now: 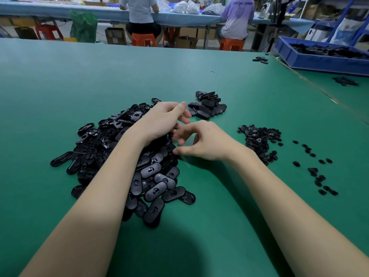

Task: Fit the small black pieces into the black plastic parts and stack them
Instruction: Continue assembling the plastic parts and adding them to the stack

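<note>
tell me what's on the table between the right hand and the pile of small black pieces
Nothing: in the head view only bare green mat lies between the right hand and the small black pieces.

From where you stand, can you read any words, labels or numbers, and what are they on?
"CHINA NASA", roughly, faint, on the back of the purple shirt of a seated person.
Curved marks, not letters, on the black oval plastic parts.
Blue and white box on the shelving: print too blurred to read.
</note>
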